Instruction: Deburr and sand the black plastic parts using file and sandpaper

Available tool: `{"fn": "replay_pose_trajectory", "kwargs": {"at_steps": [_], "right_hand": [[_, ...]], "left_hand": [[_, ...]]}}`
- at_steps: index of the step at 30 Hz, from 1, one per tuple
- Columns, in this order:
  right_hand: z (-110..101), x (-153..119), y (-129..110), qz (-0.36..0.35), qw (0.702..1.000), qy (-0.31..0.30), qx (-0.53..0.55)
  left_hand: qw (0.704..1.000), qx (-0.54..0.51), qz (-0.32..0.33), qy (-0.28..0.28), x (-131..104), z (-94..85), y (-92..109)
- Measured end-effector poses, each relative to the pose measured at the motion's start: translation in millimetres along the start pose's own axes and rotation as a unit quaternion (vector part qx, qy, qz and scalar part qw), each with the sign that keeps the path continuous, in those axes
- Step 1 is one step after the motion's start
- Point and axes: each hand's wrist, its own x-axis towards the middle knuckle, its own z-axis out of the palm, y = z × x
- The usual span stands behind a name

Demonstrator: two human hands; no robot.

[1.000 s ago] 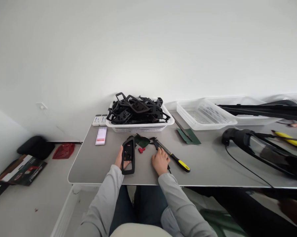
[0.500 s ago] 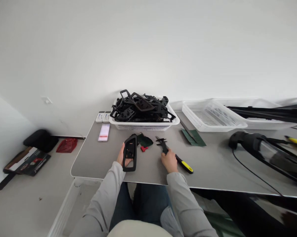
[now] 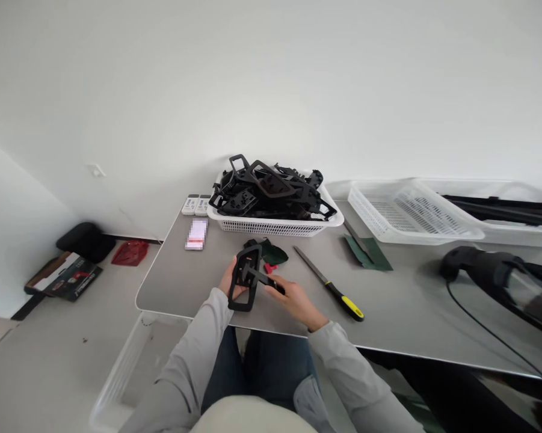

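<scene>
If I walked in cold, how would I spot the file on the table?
On the grey table, find the white basket heaped with black plastic parts. In front of it, right of the person's right hand, the file lies slanted, handle nearest the person. Its black-and-yellow handle sets it apart from the dark strip on the green sheet.

1. We take this for a small workshop or light assembly room, with a plain white wall (image 3: 271, 90) and a long grey table (image 3: 171, 282).
2. We see a white basket (image 3: 271, 227) heaped with black plastic parts (image 3: 271, 186), and more baskets (image 3: 406, 216) to its right.
3. We see hand tools: a yellow-and-black file (image 3: 328, 284) on the table and a caliper (image 3: 264, 278) in the right hand (image 3: 295, 300).
</scene>
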Motion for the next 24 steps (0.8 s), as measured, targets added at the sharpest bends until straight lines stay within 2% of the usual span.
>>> {"fn": "replay_pose_trajectory", "kwargs": {"at_steps": [6, 10, 15, 20, 24], "right_hand": [[-8.1, 13.7, -7.0, 0.013, 0.992, -0.089, -0.082], [-13.0, 21.5, -5.2, 0.024, 0.980, -0.102, -0.172], [-17.5, 21.7, -8.1, 0.044, 0.956, -0.088, -0.276], [-21.3, 16.8, -12.7, 0.041, 0.971, -0.095, -0.217], [-26.7, 18.0, -9.6, -0.017, 0.982, -0.114, -0.150]], "left_hand": [[0.999, 0.029, -0.012, -0.020, -1.2, -3.1, -0.9], [0.999, 0.031, -0.012, -0.017, -2.5, -0.7, -0.2], [0.999, 0.038, -0.017, -0.012, -2.9, 1.7, 0.7], [0.999, 0.044, -0.027, 0.001, -2.9, 2.2, 1.2], [0.999, 0.030, -0.030, 0.024, -3.7, 3.7, 2.2]]}}
